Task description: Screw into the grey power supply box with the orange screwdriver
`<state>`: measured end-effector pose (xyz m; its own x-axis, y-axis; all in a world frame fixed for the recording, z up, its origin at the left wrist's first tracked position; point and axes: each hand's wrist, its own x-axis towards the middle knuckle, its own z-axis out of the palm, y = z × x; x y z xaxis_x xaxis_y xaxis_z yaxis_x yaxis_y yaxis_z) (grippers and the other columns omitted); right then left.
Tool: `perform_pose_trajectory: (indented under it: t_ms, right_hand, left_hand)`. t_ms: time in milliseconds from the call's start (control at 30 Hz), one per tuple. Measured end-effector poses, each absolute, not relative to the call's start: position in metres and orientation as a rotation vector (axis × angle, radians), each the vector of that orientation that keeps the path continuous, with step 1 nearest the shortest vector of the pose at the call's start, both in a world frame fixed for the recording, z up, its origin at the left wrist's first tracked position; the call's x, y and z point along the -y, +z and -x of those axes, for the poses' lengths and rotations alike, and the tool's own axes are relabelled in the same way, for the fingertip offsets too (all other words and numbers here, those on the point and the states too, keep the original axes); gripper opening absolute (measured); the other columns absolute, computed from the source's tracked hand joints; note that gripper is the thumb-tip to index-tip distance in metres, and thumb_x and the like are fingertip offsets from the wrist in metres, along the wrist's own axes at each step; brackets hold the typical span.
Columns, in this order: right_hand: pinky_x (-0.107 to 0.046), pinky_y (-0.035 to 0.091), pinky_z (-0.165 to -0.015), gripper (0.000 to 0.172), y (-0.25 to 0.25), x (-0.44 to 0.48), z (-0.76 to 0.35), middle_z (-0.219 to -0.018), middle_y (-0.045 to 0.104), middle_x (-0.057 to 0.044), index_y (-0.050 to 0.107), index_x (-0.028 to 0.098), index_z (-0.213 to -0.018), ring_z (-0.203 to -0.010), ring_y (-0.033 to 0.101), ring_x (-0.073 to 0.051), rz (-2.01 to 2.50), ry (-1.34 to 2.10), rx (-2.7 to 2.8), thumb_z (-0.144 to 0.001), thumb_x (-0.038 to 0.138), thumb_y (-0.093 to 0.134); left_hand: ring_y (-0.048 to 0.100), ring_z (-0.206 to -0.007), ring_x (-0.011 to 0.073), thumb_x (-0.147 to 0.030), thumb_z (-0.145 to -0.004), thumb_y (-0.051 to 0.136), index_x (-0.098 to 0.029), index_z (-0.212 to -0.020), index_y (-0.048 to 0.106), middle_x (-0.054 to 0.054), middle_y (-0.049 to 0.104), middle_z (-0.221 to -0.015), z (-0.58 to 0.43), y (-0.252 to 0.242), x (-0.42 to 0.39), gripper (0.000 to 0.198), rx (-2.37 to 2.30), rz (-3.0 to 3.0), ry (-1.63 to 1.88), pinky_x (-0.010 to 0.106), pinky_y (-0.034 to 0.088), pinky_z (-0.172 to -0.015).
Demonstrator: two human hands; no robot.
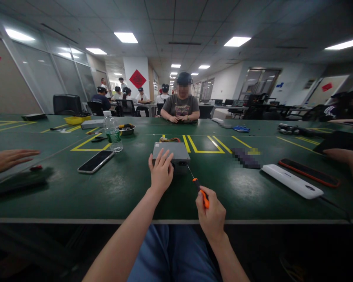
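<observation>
A grey metal computer power supply (181, 150) sits on the green table, its power socket facing me at the right and a bundle of coloured wires coming out behind it. Across its top and left front lies my left hand (161, 172), fingers spread and stretched out on the casing. My right hand (210, 211) is wrapped round the orange and black handle of a screwdriver (196, 184). The screwdriver's thin shaft slants up and left, its tip at the right front edge of the casing. Whether the tip sits in a screw is too small to tell.
Left of the power supply are a phone (96, 161), a water bottle (114, 135) and a metal bowl (126, 129). On the right lie a white device (291, 181) and an orange-edged case (308, 172). A person (181, 103) sits opposite; other people's hands reach in at both sides.
</observation>
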<state>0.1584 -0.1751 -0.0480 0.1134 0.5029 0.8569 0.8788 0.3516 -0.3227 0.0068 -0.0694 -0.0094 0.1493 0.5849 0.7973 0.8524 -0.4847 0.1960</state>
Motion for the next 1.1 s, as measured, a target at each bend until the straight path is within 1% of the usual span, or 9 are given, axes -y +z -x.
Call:
perform_pose_trajectory:
  t_ms: [100,233,433,633,800,867,933,1033,1100]
  right_hand:
    - [-0.023,0.046,-0.058,0.018,-0.05,0.174,-0.158,-0.081,0.064,-0.005,0.054,0.016,-0.099,-0.062,0.061,-0.013,1.312,-0.434,1.517,-0.087,0.025,0.042]
    - [-0.026,0.047,-0.059,0.021,-0.051,0.174,-0.158,-0.082,0.064,-0.006,0.053,0.017,-0.099,-0.065,0.062,-0.015,1.358,-0.425,1.466,-0.087,0.03,0.042]
    - [-0.029,0.049,-0.063,0.023,-0.042,0.176,-0.158,-0.086,0.062,-0.008,0.049,0.016,-0.103,-0.072,0.061,-0.018,1.387,-0.434,1.44,-0.088,0.032,0.043]
    - [-0.035,0.048,-0.076,0.017,-0.03,0.178,-0.153,-0.103,0.06,-0.01,0.052,0.018,-0.101,-0.09,0.059,-0.019,1.358,-0.523,1.607,-0.09,0.02,0.04]
    - [-0.039,0.05,-0.078,0.025,-0.023,0.185,-0.141,-0.112,0.05,-0.016,0.049,0.015,-0.109,-0.1,0.054,-0.023,1.387,-0.409,1.693,-0.088,0.019,0.035]
    - [-0.038,0.051,-0.076,0.028,-0.02,0.187,-0.137,-0.107,0.05,-0.017,0.045,0.013,-0.113,-0.098,0.055,-0.023,1.361,-0.359,1.711,-0.088,0.019,0.033]
    - [-0.035,0.051,-0.071,0.027,-0.016,0.187,-0.138,-0.1,0.053,-0.015,0.044,0.013,-0.112,-0.09,0.059,-0.022,1.359,-0.346,1.716,-0.089,0.022,0.031]
    - [-0.031,0.05,-0.058,0.03,-0.008,0.184,-0.146,-0.089,0.06,-0.011,0.046,0.015,-0.107,-0.074,0.063,-0.021,1.482,-0.326,1.621,-0.092,0.034,0.029]
    - [-0.029,0.047,-0.052,0.035,-0.003,0.185,-0.153,-0.079,0.063,-0.007,0.046,0.016,-0.104,-0.062,0.064,-0.02,1.615,-0.239,1.529,-0.091,0.043,0.028]
  left_hand:
    - [0.036,-0.127,0.0192,-0.013,-0.083,0.039,-0.024,-0.123,0.047,0.004,0.048,-0.132,-0.009,-0.009,0.07,0.042,1.336,2.219,-1.179,0.047,0.015,-0.109]
    - [0.04,-0.124,0.0188,-0.012,-0.081,0.04,-0.023,-0.12,0.049,0.004,0.052,-0.127,-0.009,-0.009,0.069,0.041,1.352,2.255,-1.172,0.045,0.021,-0.108]
    - [0.043,-0.121,0.0187,-0.012,-0.08,0.041,-0.024,-0.113,0.052,0.004,0.056,-0.121,-0.01,-0.01,0.066,0.037,1.387,2.237,-1.233,0.045,0.019,-0.109]
    - [0.041,-0.121,0.019,-0.01,-0.078,0.042,-0.023,-0.113,0.051,0.004,0.054,-0.122,-0.011,-0.013,0.063,0.039,1.387,2.247,-1.237,0.046,0.016,-0.11]
    - [0.042,-0.12,0.02,-0.01,-0.078,0.042,-0.023,-0.114,0.05,0.004,0.054,-0.122,-0.012,-0.013,0.063,0.039,1.392,2.253,-1.225,0.046,0.016,-0.109]
    - [0.042,-0.12,0.02,-0.009,-0.077,0.042,-0.023,-0.113,0.05,0.004,0.054,-0.122,-0.012,-0.013,0.063,0.04,1.39,2.255,-1.221,0.046,0.016,-0.109]
    - [0.042,-0.12,0.0203,-0.008,-0.076,0.043,-0.023,-0.113,0.05,0.004,0.055,-0.122,-0.012,-0.013,0.063,0.04,1.388,2.254,-1.218,0.046,0.016,-0.109]
    - [0.042,-0.12,0.02,-0.008,-0.075,0.044,-0.023,-0.112,0.05,0.003,0.055,-0.121,-0.012,-0.013,0.062,0.04,1.389,2.25,-1.211,0.045,0.016,-0.11]
    - [0.042,-0.119,0.0193,-0.007,-0.075,0.044,-0.023,-0.111,0.051,0.003,0.055,-0.121,-0.012,-0.013,0.063,0.04,1.393,2.248,-1.209,0.045,0.016,-0.11]
